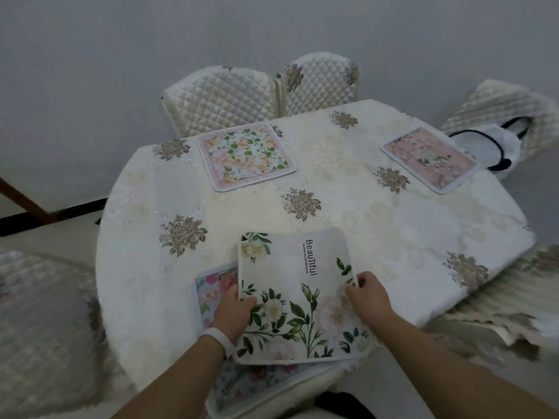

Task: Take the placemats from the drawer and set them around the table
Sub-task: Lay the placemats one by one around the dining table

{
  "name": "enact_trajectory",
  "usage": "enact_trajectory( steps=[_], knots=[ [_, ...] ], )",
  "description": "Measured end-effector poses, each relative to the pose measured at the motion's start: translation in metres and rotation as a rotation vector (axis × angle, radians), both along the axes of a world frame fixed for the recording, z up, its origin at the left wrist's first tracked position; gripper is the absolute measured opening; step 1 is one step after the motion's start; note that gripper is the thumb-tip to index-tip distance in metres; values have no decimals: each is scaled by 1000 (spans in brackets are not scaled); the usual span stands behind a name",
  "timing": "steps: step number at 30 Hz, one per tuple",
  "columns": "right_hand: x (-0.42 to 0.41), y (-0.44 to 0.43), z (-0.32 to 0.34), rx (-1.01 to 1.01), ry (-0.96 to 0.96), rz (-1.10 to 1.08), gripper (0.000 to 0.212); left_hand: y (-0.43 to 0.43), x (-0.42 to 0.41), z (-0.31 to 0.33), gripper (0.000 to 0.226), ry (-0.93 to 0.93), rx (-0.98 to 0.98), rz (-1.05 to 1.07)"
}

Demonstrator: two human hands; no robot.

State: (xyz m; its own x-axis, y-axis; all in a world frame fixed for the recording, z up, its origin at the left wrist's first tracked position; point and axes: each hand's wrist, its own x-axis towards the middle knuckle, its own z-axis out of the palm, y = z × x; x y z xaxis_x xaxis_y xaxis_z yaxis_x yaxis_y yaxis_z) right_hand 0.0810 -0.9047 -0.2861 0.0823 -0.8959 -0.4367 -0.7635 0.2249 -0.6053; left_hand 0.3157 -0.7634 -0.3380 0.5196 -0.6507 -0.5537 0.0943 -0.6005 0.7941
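Hands: left hand (234,309) and right hand (367,296) gripped on side edges of white flowered placemat (298,297), held over pink-flowered placemat (211,293) at near bench (423,237) edge. Top placemat best lifted clear, carried flat to an unset place. Containers: none seen

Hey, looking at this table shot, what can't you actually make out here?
- Head view: the lower placemat is mostly covered by the white "Beautiful" placemat and the left hand; its full pattern is hidden.
- The small print under "Beautiful" is too small to read.
- The dark-strapped item on the right chair is blurred; unidentifiable.
- The right hand fingers curl under the mat edge, unseen.
- No drawer is in frame.
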Motion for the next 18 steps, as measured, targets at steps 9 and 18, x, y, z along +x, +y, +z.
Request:
enact_trajectory(
  steps=[9, 18],
  knots=[
    [-63, -7, 32, -138, -16, -234, 8, -45, -50, 26, 16, 93, -111, -102],
    [-122, 1, 38, -176, -181, -410, 4, -71, -100, 69, 17, 52, -183, -167]
  ],
)
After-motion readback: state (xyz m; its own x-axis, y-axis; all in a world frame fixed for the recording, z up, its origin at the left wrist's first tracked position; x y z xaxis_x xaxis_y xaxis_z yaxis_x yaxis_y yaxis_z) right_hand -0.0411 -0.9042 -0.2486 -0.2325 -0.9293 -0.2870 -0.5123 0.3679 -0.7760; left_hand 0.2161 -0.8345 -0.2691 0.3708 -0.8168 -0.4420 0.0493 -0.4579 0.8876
